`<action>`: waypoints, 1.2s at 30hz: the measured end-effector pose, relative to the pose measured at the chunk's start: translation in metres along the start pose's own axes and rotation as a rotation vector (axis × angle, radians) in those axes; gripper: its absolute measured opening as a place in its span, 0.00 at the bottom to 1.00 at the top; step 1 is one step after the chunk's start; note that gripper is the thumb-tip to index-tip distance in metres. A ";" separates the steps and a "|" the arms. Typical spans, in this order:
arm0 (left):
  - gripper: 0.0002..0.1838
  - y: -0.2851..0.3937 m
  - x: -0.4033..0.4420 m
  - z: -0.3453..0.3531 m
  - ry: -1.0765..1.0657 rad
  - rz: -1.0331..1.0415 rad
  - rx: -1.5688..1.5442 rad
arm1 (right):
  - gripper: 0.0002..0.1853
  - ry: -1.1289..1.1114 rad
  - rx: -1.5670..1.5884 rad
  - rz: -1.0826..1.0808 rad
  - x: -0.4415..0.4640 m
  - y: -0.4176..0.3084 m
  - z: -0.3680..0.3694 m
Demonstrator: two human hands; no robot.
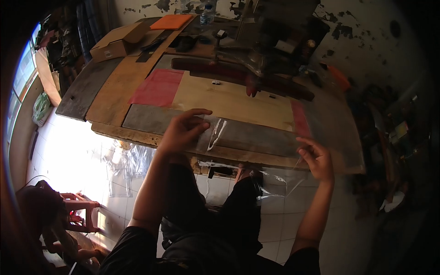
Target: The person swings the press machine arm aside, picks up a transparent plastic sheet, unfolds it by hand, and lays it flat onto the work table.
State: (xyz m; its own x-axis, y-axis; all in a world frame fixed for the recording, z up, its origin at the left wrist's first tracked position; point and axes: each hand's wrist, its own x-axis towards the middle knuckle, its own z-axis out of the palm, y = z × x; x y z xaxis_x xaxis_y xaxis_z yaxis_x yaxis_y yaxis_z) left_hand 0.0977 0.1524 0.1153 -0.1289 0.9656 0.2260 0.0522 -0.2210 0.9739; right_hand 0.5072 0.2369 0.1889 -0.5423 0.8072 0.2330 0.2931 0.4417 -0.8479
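Observation:
A sheet or bag of clear plastic film (217,134) spans the space between my hands at the table's front edge, showing mostly as bright glare streaks. My left hand (183,131) is curled at the film's left side, its index finger stretched over the thumb. At the opposite side, my right hand (317,160) pinches the film's edge between thumb and fingers. The lower part of the film hangs above my lap. Beyond my hands, a pale yellow sheet (229,101) with red patches at its ends lies under a long dark red bar (197,67) of a machine.
An open cardboard box (118,41), an orange folder (172,22) and a plastic bottle (207,17) stand at the back left. Clear plastic (126,160) hangs from the table's left front edge. A person (50,220) sits low left near a red stool (82,213).

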 end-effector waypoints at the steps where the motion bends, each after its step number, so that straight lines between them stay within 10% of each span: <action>1: 0.22 0.000 0.000 0.000 -0.004 0.003 -0.003 | 0.17 0.004 -0.004 0.001 -0.001 -0.008 -0.003; 13: 0.22 0.004 -0.003 0.000 -0.017 0.024 -0.038 | 0.19 -0.236 -0.077 0.072 0.001 -0.041 -0.015; 21: 0.22 -0.002 0.000 -0.001 -0.016 0.036 -0.001 | 0.23 -0.179 -0.494 -0.267 0.019 -0.047 0.019; 36: 0.20 0.004 -0.001 0.000 -0.029 0.026 0.011 | 0.22 -0.422 -0.292 -0.234 0.079 -0.062 0.092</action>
State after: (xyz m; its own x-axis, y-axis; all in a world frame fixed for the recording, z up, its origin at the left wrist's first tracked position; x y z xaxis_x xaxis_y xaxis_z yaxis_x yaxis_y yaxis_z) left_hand 0.0976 0.1502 0.1188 -0.0987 0.9630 0.2507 0.0663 -0.2450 0.9673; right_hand 0.3737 0.2374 0.2167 -0.8692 0.4748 0.1378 0.3003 0.7283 -0.6159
